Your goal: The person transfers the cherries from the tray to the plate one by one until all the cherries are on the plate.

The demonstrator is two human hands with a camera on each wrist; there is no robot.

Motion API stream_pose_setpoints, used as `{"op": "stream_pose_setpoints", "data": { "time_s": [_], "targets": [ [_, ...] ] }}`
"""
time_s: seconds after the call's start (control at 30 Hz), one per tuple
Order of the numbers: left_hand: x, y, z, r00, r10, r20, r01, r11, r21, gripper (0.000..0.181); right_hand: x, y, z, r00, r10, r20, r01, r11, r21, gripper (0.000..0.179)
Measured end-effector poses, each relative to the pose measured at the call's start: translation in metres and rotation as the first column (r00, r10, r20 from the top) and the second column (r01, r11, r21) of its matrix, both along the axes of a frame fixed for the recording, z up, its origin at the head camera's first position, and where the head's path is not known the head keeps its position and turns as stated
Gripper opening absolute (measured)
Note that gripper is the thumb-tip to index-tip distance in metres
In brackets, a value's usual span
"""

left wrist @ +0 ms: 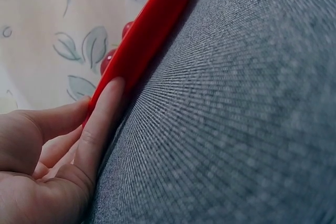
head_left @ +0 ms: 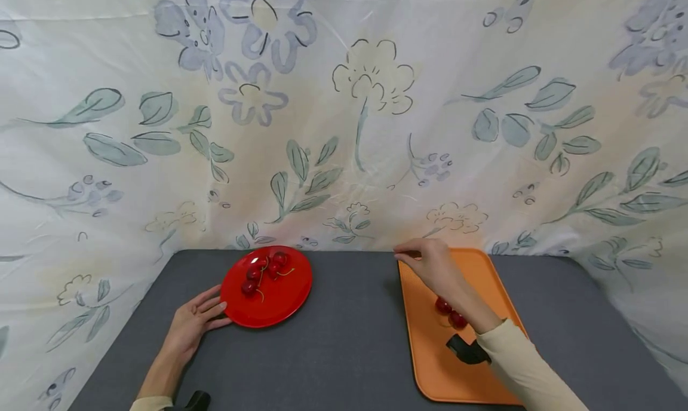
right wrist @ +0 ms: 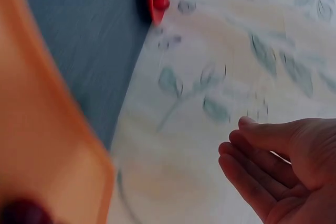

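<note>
My left hand (head_left: 189, 322) is at the left edge of a round red plate (head_left: 287, 306), fingers fairly straight and touching its rim. Close up in the left wrist view, one finger (left wrist: 100, 124) lies along the outer wall of the plate (left wrist: 152, 30), and another fingertip meets its rim. Several red cherries (head_left: 254, 273) with stems lie on the plate. Over the far left corner of an orange tray (head_left: 435, 369) hovers my right hand (head_left: 434, 264), its fingers loosely bent together and nothing visible between them. Red cherries (head_left: 458, 320) lie on the tray, partly hidden behind the right forearm.
A dark grey cloth-covered table (head_left: 344, 351) extends between plate and tray. Behind it hangs a pale curtain (head_left: 344, 130) with flowers and leaves, meeting the table's far edge. Black wrist straps show at both wrists.
</note>
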State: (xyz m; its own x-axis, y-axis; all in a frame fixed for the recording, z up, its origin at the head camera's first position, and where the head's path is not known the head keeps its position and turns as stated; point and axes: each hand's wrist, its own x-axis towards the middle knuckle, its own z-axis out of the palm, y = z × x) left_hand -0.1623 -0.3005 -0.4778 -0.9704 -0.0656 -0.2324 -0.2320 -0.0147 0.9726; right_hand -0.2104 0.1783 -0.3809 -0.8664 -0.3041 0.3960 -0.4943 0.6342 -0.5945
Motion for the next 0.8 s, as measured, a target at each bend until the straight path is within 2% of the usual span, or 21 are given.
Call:
{"op": "stream_pose_setpoints", "data": {
  "time_s": [0.23, 0.43, 0.63, 0.8],
  "targets": [
    [0.0, -0.001, 0.004, 1.0, -0.015, -0.006, 0.015, 1.0, 0.004, 0.067, 0.006, 0.066, -0.01, 0.987, -0.157, 0.043, 0.154, 0.985, 0.077, 0.018],
    [-0.001, -0.002, 0.003, 1.0, -0.008, 0.0, 0.008, 1.0, 0.002, 0.066, 0.018, 0.106, -0.026, 0.972, -0.227, 0.056, 0.213, 0.959, 0.187, 0.02],
    [-0.003, -0.002, 0.001, 1.0, -0.005, -0.002, 0.005, 1.0, -0.006, 0.066, 0.031, 0.129, -0.043, 0.969, -0.235, 0.08, 0.198, 0.925, 0.324, 0.021],
    [-0.003, -0.003, -0.001, 1.0, -0.001, -0.007, 0.001, 1.0, -0.018, 0.065, 0.035, 0.135, -0.056, 0.969, -0.192, 0.153, 0.126, 0.924, 0.362, 0.024]
  ]
}}
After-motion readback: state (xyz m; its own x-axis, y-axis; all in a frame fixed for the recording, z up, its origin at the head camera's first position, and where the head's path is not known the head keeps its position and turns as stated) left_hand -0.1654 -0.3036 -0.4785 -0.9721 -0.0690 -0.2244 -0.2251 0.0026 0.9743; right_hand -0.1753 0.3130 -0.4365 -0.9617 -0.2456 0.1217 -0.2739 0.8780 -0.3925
